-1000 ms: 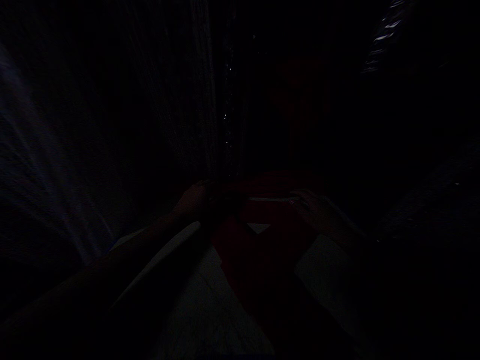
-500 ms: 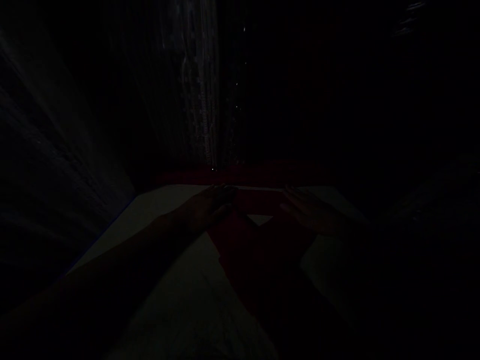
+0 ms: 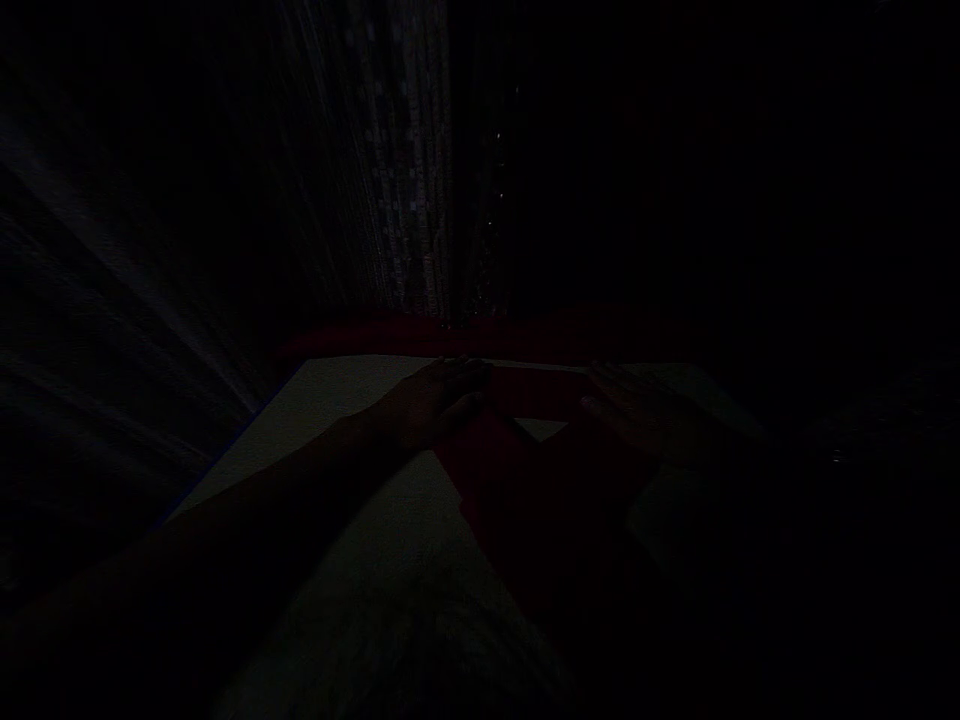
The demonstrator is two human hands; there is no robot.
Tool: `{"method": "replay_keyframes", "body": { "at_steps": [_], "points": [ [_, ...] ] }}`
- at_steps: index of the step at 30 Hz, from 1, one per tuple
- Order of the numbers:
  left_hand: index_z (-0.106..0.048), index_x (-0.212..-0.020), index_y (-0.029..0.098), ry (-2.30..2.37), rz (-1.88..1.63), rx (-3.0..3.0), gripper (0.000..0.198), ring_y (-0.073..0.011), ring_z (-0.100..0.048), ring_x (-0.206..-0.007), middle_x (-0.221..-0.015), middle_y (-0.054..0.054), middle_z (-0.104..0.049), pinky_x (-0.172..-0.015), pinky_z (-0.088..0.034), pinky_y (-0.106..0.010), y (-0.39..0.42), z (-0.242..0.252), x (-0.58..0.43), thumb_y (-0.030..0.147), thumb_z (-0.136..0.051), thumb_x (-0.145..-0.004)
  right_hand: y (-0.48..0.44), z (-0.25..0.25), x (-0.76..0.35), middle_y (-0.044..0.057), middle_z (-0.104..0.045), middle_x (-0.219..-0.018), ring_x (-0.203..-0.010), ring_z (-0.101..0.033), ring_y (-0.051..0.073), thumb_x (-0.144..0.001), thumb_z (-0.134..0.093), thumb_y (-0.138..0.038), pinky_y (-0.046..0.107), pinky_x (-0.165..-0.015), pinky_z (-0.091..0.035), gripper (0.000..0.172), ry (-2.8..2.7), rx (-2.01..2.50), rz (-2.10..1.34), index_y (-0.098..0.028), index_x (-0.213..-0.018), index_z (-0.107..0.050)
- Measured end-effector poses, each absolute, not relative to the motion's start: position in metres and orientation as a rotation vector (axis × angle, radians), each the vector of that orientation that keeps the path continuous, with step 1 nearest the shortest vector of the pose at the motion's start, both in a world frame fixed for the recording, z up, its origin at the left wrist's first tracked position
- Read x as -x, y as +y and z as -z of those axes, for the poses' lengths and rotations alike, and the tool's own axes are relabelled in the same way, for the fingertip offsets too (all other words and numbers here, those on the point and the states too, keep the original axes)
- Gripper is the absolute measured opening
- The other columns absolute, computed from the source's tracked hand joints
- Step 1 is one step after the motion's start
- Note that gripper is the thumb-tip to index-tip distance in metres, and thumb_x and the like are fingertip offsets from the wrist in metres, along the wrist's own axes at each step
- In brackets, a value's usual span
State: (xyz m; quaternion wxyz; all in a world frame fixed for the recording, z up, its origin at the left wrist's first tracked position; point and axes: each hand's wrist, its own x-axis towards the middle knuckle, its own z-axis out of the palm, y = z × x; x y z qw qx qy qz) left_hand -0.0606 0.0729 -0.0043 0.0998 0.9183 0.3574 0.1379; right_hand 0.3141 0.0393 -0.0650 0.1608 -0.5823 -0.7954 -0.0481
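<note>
Red cloth (image 3: 491,480): lying on a pale surface (image 3: 330,390). Left hand (image 3: 439,400) and right hand (image 3: 634,410): resting apart at its far end, fingers extended, clasping nothing visible, seemingly keeping it flat (dimness obscuring exact contact).

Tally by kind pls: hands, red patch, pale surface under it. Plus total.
Hands: 2 (left hand, right hand)
Red patch: 1, counted as one area; too dark to tell if it's several pieces
Pale surface: 1
Total: 4
</note>
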Motion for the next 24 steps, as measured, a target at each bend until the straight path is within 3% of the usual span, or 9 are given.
{"method": "replay_keyframes", "body": {
  "at_steps": [4,8,11,15,21,24],
  "points": [
    [-0.049,-0.167,0.015,0.999,-0.442,-2.758,0.066,-0.0310,-0.026,-0.170,-0.177,-0.010,-0.041,-0.141,-0.016,-0.053,0.073,0.002,0.061,0.049,-0.034,-0.113,0.035,0.057,-0.307,0.019,-0.042,-0.170,-0.161,-0.041,0.037,-0.109,-0.031,-0.066,0.068,-0.137,-0.024,0.081,-2.242,1.583,0.224,-0.009,-0.162,-0.054],
    [-0.052,-0.165,0.018,0.880,-0.461,-2.837,0.061,-0.0297,-0.020,-0.172,-0.178,-0.007,-0.039,-0.141,-0.012,-0.055,0.073,0.000,0.061,0.042,-0.033,-0.113,0.036,0.059,-0.311,0.015,-0.042,-0.170,-0.162,-0.040,0.033,-0.111,-0.029,-0.061,0.062,-0.136,-0.034,0.076,-2.342,1.482,0.155,-0.011,-0.163,-0.054],
    [-0.053,-0.164,0.014,0.870,-0.412,-2.805,0.063,-0.0276,-0.027,-0.170,-0.177,-0.009,-0.043,-0.141,-0.018,-0.050,0.074,0.001,0.062,0.043,-0.031,-0.112,0.043,0.071,-0.325,0.013,-0.043,-0.170,-0.161,-0.042,0.031,-0.113,-0.032,-0.054,0.060,-0.135,-0.036,0.068,-2.399,1.399,0.184,-0.014,-0.164,-0.053],
    [-0.053,-0.164,0.015,0.870,-0.381,-2.799,0.064,-0.0270,-0.034,-0.167,-0.176,-0.008,-0.044,-0.141,-0.021,-0.048,0.074,0.002,0.063,0.044,-0.033,-0.111,0.049,0.080,-0.337,0.007,-0.040,-0.173,-0.163,-0.039,0.031,-0.111,-0.040,-0.051,0.060,-0.137,-0.033,0.058,-2.451,1.347,0.141,-0.027,-0.161,-0.057],
    [-0.061,-0.157,0.016,0.848,-0.480,-2.745,0.060,-0.0289,-0.043,-0.162,-0.170,-0.010,-0.052,-0.139,-0.023,-0.050,0.071,-0.001,0.063,0.044,-0.033,-0.111,0.048,0.071,-0.322,0.011,-0.042,-0.171,-0.163,-0.038,0.036,-0.107,-0.037,-0.063,0.062,-0.138,-0.030,0.075,-2.304,1.543,-0.014,-0.019,-0.166,-0.053],
    [-0.074,-0.138,0.020,0.754,-0.640,-2.637,0.054,-0.0298,-0.059,-0.148,-0.155,-0.010,-0.068,-0.130,-0.039,-0.049,0.068,-0.003,0.063,0.045,-0.033,-0.112,0.044,0.064,-0.314,0.010,-0.042,-0.172,-0.163,-0.038,0.037,-0.103,-0.039,-0.071,0.062,-0.139,-0.029,0.082,-2.273,1.605,-0.084,-0.020,-0.166,-0.053]
  ]
}}
